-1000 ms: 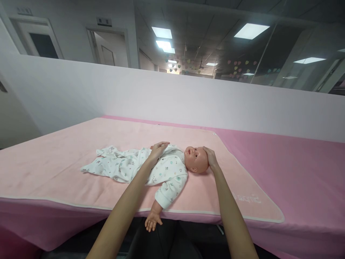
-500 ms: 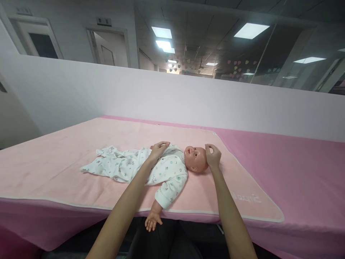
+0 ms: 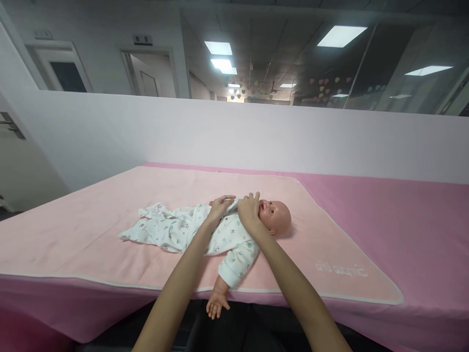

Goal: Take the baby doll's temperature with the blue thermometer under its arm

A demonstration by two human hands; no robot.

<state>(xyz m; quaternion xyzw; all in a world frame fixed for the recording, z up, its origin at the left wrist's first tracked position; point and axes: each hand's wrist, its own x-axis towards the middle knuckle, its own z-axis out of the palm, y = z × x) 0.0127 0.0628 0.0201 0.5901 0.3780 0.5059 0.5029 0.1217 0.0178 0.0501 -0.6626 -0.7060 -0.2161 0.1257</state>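
Note:
A baby doll [image 3: 279,218] lies on its back, head to the right, in a white printed baby shirt [image 3: 230,233] and trousers. My left hand [image 3: 220,211] is at the doll's chest, fingers closed on the front of the shirt, which is raised a little there. At the collar, just below the doll's chin, my right hand [image 3: 249,211] has its fingers curled on the cloth; the fingertips are partly hidden. One doll arm [image 3: 219,298] sticks out of its sleeve, hanging over the near edge. The doll's far arm is mostly hidden behind my left hand.
A peach mat [image 3: 308,264] with a white border lies under the doll on a pink-covered table [image 3: 414,244]. Behind the table stands a white half wall [image 3: 256,137] with glass above. A door handle [image 3: 12,125] shows at the far left.
My right hand has moved left from the top of the doll's head to the shirt collar. My left hand stays at the chest. The whole view has shifted slightly.

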